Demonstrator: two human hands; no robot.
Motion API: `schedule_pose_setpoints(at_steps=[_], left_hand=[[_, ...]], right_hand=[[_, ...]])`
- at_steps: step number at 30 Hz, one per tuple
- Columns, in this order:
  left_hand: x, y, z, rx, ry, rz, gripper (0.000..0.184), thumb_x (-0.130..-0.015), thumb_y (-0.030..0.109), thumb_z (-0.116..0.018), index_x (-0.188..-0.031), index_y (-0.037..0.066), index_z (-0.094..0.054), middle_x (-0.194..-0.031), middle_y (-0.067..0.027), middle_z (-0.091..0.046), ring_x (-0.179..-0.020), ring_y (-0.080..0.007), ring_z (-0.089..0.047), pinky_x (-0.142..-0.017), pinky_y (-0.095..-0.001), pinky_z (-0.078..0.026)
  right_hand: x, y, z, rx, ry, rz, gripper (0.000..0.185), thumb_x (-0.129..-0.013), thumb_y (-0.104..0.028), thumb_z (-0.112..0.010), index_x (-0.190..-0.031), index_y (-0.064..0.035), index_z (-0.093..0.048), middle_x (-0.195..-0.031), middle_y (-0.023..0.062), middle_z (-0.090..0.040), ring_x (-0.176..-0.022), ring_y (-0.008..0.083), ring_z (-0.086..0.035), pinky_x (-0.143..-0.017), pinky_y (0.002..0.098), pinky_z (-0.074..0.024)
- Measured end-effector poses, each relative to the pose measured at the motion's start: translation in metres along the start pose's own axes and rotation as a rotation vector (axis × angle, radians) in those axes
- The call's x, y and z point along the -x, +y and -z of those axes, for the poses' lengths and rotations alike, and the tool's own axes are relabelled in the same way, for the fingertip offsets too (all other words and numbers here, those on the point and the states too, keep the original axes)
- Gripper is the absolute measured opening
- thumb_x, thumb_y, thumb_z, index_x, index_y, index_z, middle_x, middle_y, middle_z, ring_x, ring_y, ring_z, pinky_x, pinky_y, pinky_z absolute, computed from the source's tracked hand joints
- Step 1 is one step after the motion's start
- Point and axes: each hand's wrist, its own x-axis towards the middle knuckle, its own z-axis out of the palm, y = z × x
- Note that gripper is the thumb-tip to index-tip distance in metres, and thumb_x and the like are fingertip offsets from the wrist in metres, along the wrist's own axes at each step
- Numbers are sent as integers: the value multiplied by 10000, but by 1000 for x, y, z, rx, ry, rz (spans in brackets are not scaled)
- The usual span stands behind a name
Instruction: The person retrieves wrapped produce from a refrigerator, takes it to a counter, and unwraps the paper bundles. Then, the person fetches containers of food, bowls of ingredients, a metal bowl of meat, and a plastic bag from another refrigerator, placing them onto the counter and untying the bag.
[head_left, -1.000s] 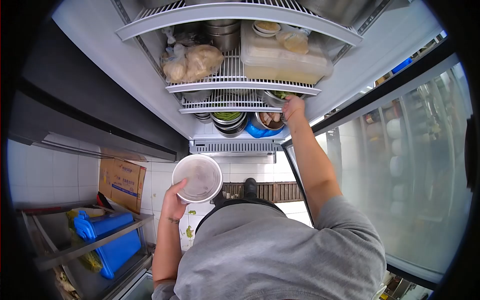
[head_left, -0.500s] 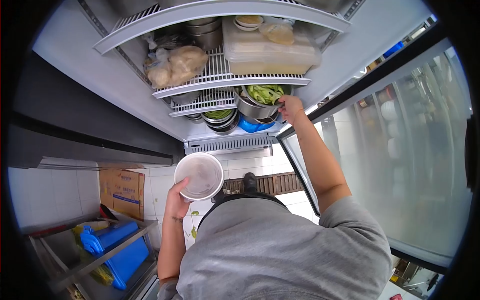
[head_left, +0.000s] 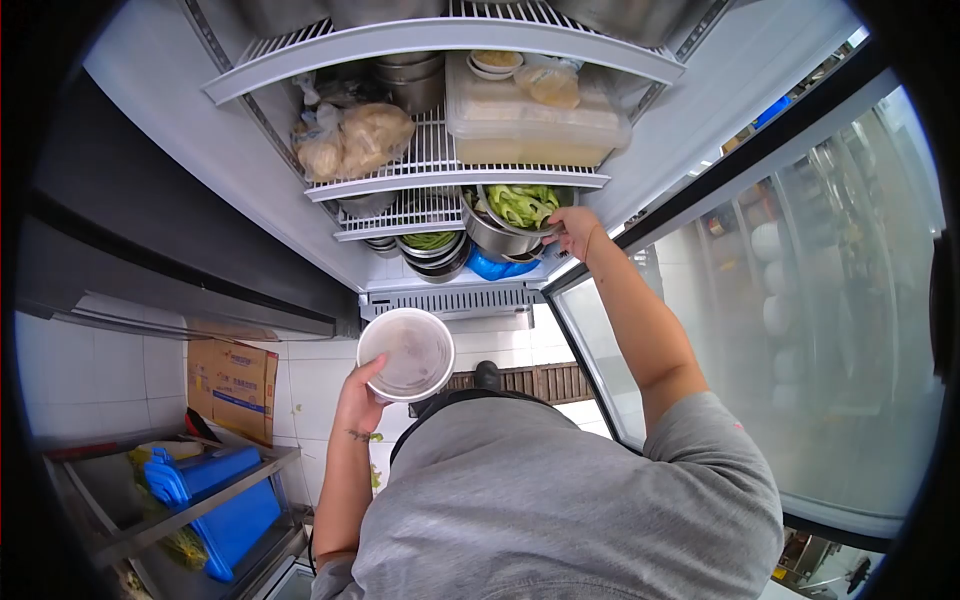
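A round, white-rimmed plastic tub (head_left: 408, 352) with a translucent top is gripped at its left side by my left hand (head_left: 362, 395), thumb over the rim. Its contents cannot be made out. Inside the fridge, my right hand (head_left: 576, 232) pinches the right rim of a metal bowl holding sliced green vegetables (head_left: 522, 205). That bowl sits tilted in or on a larger steel pot (head_left: 492, 236) on the lower shelf. To the left, stacked metal bowls (head_left: 437, 262) hold green beans or similar strips. A blue plastic bag (head_left: 497, 266) lies under the pot.
Above are a lidded plastic box (head_left: 540, 120), bagged pale food (head_left: 368, 138) and steel pots (head_left: 412, 85) on wire shelves. The glass fridge door (head_left: 800, 330) stands open at right. At lower left are a cardboard box (head_left: 232, 388) and a blue bin (head_left: 230, 520) in a metal rack.
My right hand has drawn the bowl of green vegetables slightly outward, toward me. My left hand still holds the tub, and the view has shifted a little.
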Motion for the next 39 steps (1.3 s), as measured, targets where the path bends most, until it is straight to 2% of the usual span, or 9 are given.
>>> schedule_pose_setpoints(at_steps=[5, 14, 20, 23, 27, 32, 35, 36, 39], left_hand=[[-4, -4, -3, -13, 4, -22, 469, -822, 281, -622, -1183, 6, -502, -1088, -107, -599, -952, -202, -601, -716, -329, -497], [-19, -6, -27, -25, -53, -16, 495, -820, 305, -620, -1219, 44, -489, -1118, -97, -587, -981, -223, -590, -778, -402, -483], [-69, -6, -49, 43, 11, -21, 521, -818, 311, -636, -1266, 123, -448, -1257, -64, -495, -1171, -227, -456, -900, -489, -398], [-121, 14, -81, 83, -38, -199, 480, -829, 294, -640, -1242, 141, -449, -1251, -49, -496, -1190, -227, -433, -927, -512, -364], [-189, 43, -118, 170, -28, -365, 522, -847, 260, -624, -1274, 110, -363, -1267, -109, -459, -1128, -294, -481, -911, -453, -401], [-250, 42, -134, 36, 131, -454, 701, -858, 232, -605, -1396, 92, -179, -1305, -166, -421, -1157, -301, -452, -976, -430, -353], [-210, 40, -158, -60, 127, -544, 731, -854, 207, -603, -1427, 72, -171, -1286, -188, -452, -1182, -253, -439, -999, -370, -336], [-196, 27, -159, -148, 32, -618, 708, -849, 211, -611, -1417, 59, -216, -1281, -189, -460, -1196, -243, -429, -1010, -356, -325], [-158, -38, -148, -831, -173, -700, 642, -825, 239, -654, -1354, 38, -351, -1227, -165, -487, -1139, -236, -464, -971, -351, -358]], right_hand=[[26, 12, -4, -135, 87, -44, 90, -749, -65, -544, -814, -14, -507, -659, 202, -570, -375, 109, -221, -337, 228, -221], [21, 4, -3, -583, 75, 172, 272, -850, -307, -584, -920, -69, -472, -726, 88, -539, -462, 99, -365, -397, 228, -287], [-21, 82, 10, -388, -130, 185, 163, -838, -109, -554, -983, -66, -494, -713, 45, -520, -502, 102, -433, -433, 234, -334], [3, 119, -6, -390, -53, 48, 288, -816, -26, -512, -1102, -43, -497, -704, 35, -515, -579, 137, -492, -476, 251, -376], [33, 149, -7, -103, -87, -9, 450, -681, 78, -483, -1118, -28, -502, -655, 41, -492, -460, 111, -395, -409, 242, -310], [43, 169, 21, -214, -16, -79, 463, -655, 124, -463, -1093, -21, -492, -666, 46, -476, -485, 119, -407, -416, 231, -306], [53, 168, 39, -288, -6, -57, 441, -651, 139, -463, -1066, -9, -480, -744, 72, -510, -559, 149, -469, -454, 231, -359], [51, 173, 47, -273, -59, -14, 435, -674, 129, -474, -1086, -10, -475, -813, 97, -544, -677, 195, -540, -596, 273, -465], [86, 144, 27, -546, -200, 41, 420, -716, 88, -495, -1123, -15, -481, -948, 146, -571, -856, 262, -585, -834, 357, -481]])
